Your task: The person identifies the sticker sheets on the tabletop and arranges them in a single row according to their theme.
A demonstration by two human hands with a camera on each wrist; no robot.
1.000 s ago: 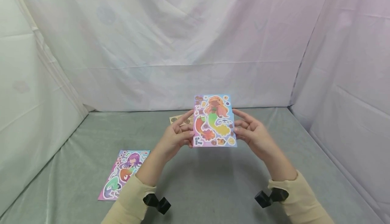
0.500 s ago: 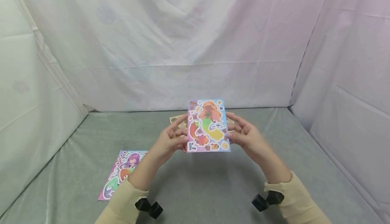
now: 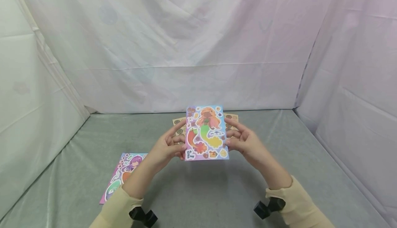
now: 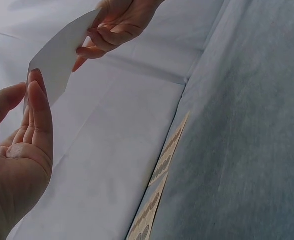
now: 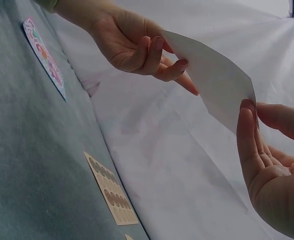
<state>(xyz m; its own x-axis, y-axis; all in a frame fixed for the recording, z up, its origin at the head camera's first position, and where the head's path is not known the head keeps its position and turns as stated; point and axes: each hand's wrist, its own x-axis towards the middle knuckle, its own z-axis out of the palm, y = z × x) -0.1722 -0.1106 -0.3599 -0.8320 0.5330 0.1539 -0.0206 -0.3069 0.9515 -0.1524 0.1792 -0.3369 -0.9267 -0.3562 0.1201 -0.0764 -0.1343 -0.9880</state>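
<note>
A mermaid sticker sheet (image 3: 207, 131), printed in blue and purple, is held up between both hands above the table. My left hand (image 3: 165, 148) pinches its left edge between thumb and fingers. At the opposite edge my right hand (image 3: 248, 145) pinches it the same way. From both wrist views the plain pale back of the sheet (image 4: 57, 60) shows, bowed slightly. A second mermaid sticker sheet (image 3: 113, 181) with a purple-haired figure lies at the left of the table, partly covered by my left forearm.
Behind the held sheet, tan sheets with round brown stickers (image 3: 232, 117) lie near the table's back edge; the right wrist view shows one such tan sheet (image 5: 112, 192) more fully. White cloth (image 3: 186, 49) hangs around the back and sides of the grey table (image 3: 198, 200).
Both hands have moved the held sticker sheet left and a little lower, toward me. More of the tan sheets shows on the right, and my left forearm covers more of the second mermaid sheet.
</note>
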